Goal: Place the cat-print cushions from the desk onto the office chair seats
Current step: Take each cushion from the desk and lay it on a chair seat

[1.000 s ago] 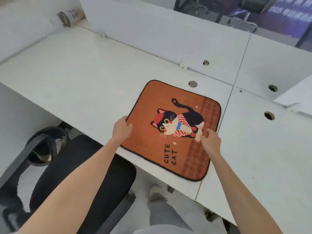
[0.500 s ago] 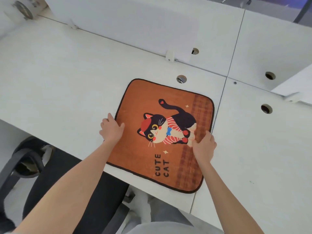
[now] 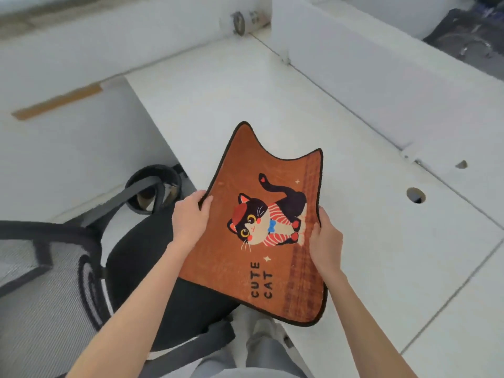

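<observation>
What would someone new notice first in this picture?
The orange cat-print cushion reading CUTE CAT, held up at centre, its far edge sagging between the corners. The left hand and right hand grip its side edges. Below left sits the black office chair seat, beside the white desk.

The cushion (image 3: 231,255) is rust-orange with a dark border, a plaid strip, a black-and-white cat in red beret, red-striped top and blue bow, and black lettering. The desk (image 3: 368,241) is white; the chair seat (image 3: 136,268) black.
</observation>
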### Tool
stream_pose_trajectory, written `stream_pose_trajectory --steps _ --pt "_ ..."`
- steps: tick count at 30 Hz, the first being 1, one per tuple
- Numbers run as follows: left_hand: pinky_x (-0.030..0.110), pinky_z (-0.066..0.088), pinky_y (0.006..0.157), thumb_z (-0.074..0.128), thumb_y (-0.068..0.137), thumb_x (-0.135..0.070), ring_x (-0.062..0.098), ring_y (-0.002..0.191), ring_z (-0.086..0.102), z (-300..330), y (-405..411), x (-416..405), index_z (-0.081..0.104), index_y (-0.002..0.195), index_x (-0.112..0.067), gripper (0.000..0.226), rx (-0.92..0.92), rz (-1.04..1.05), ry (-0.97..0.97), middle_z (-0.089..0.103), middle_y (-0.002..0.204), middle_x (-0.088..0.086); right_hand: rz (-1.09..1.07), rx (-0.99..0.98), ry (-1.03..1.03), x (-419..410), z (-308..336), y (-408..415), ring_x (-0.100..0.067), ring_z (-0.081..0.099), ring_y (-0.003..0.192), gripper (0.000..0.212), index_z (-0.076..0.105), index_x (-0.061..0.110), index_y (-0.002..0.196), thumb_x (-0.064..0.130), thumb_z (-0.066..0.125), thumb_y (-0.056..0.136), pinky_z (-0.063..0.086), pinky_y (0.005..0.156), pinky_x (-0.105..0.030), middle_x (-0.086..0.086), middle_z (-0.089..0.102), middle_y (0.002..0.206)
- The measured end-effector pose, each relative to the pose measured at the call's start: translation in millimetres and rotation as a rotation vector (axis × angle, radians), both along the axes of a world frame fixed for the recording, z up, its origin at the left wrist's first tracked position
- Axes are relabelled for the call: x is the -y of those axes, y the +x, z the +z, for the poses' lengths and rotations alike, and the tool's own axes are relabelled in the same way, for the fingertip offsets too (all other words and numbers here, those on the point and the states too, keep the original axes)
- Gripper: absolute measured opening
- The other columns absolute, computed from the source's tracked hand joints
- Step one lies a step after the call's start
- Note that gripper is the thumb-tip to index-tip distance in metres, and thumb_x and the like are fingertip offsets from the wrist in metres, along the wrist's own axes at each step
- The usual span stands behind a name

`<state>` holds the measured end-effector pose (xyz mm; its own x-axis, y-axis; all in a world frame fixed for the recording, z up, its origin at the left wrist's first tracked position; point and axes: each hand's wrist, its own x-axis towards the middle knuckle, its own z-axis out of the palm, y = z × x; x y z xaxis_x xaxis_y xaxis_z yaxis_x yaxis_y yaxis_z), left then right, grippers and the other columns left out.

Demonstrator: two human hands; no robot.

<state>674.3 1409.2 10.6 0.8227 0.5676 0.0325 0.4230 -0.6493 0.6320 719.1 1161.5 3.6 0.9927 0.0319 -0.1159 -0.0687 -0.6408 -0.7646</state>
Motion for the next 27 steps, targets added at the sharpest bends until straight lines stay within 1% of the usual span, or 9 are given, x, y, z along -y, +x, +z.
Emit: stream_pose_trajectory --steps 3,6,9,11,14,17,22,25,27 --pt "0.029 0.045 0.078 0.048 0.093 -0.028 0.019 0.089 0.062 0 -53 -49 0.063 0.113 -0.010 0.031 0.007 0.201 -0.015 0.071 0.102 0.006 0.217 0.040 0.021 -75 6 -2 -0.015 0.060 0.084 0.037 0.046 0.014 0.133 0.016 0.033 0.098 0.048 0.078 -0.024 -0.007 0.067 0.111" --pt "0.039 0.051 0.083 0.046 0.093 -0.028 0.028 0.092 0.064 -9 -105 -92 0.065 0.107 -0.007 0.031 -0.012 0.373 -0.032 0.071 0.099 0.010 0.401 0.044 0.053 -143 9 -19 -0.015 0.061 0.083 0.036 0.049 0.012 0.130 0.018 0.036 0.097 0.046 0.075 -0.019 -0.007 0.067 0.109" --pt "0.039 0.048 0.080 0.044 0.095 -0.021 0.030 0.088 0.063 -26 -145 -123 0.064 0.102 -0.004 0.027 -0.056 0.500 -0.047 0.069 0.093 0.012 0.518 0.011 0.072 -196 -1 -40 -0.020 0.065 0.093 0.036 0.051 0.012 0.127 0.024 0.039 0.095 0.045 0.076 -0.017 -0.005 0.067 0.110" --pt "0.040 0.049 0.080 0.040 0.096 -0.019 0.033 0.091 0.063 -49 -164 -141 0.061 0.105 -0.002 0.029 -0.121 0.560 -0.104 0.068 0.096 0.015 0.536 -0.029 0.055 -225 -20 -49 -0.022 0.065 0.096 0.037 0.050 0.012 0.128 0.023 0.041 0.095 0.046 0.078 -0.020 -0.006 0.067 0.110" --pt "0.038 0.047 0.083 0.036 0.098 -0.017 0.035 0.100 0.061 -96 -176 -165 0.056 0.117 0.001 0.033 -0.226 0.607 -0.190 0.067 0.107 0.019 0.531 -0.116 0.029 -258 -59 -52 -0.017 0.062 0.087 0.035 0.052 0.012 0.127 0.019 0.041 0.095 0.045 0.076 -0.022 -0.007 0.067 0.104" --pt "0.034 0.044 0.074 0.034 0.098 -0.018 0.032 0.093 0.062 -138 -180 -178 0.056 0.115 -0.001 0.032 -0.275 0.634 -0.237 0.067 0.103 0.019 0.558 -0.136 -0.022 -279 -103 -48 -0.020 0.062 0.085 0.032 0.054 0.009 0.123 0.015 0.041 0.095 0.043 0.075 -0.022 -0.010 0.068 0.102" --pt "0.038 0.046 0.079 0.034 0.098 -0.019 0.037 0.097 0.061 -194 -176 -197 0.056 0.114 0.000 0.033 -0.256 0.667 -0.278 0.065 0.102 0.021 0.486 -0.222 -0.115 -296 -189 -22 -0.030 0.058 0.109 0.037 0.050 0.008 0.130 0.006 0.037 0.095 0.043 0.088 -0.028 -0.013 0.063 0.118" --pt "0.031 0.039 0.073 0.034 0.099 -0.018 0.037 0.099 0.059 -233 -178 -210 0.058 0.108 0.001 0.032 -0.255 0.717 -0.298 0.064 0.100 0.021 0.480 -0.278 -0.146 -303 -241 -6 -0.029 0.049 0.124 0.040 0.045 0.008 0.135 0.005 0.038 0.095 0.037 0.102 -0.032 -0.012 0.054 0.134" --pt "0.035 0.039 0.076 0.033 0.099 -0.019 0.037 0.106 0.055 -263 -183 -218 0.056 0.111 0.002 0.033 -0.271 0.770 -0.346 0.063 0.106 0.021 0.507 -0.323 -0.146 -305 -273 2 -0.027 0.044 0.129 0.041 0.041 0.007 0.137 0.006 0.039 0.096 0.033 0.105 -0.030 -0.011 0.048 0.140"
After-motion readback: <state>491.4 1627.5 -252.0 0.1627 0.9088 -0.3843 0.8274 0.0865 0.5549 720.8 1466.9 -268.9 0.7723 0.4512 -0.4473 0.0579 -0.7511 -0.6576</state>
